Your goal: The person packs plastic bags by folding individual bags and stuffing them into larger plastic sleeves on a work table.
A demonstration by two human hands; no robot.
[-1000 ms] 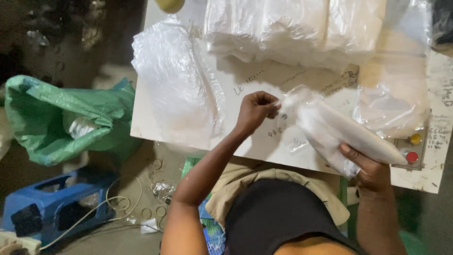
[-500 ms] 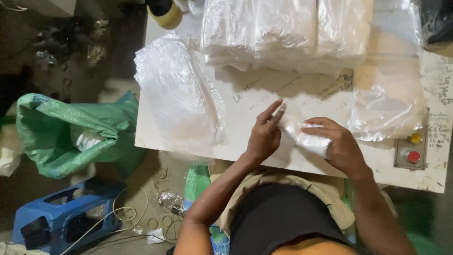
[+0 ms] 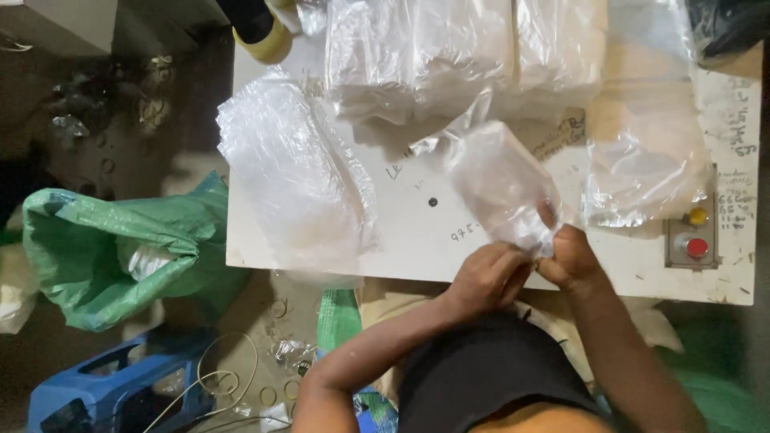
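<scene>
Since the earlier frame, the clear, oblong plastic bag [image 3: 501, 184] had risen off the white worktable [image 3: 417, 240], long axis slanting away from both hands, left hand [image 3: 485, 277] and right hand [image 3: 568, 261] pinching its near end, right of the table's small black hole [image 3: 433, 202].

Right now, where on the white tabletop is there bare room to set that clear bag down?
Barest patch: the tabletop between the bag pile on the left and the clear bag that the left hand and right hand pinch. A thinner strip runs along the near edge towards the button box. The far side is crowded with stacked bags; a loose bag covers the right.
</scene>
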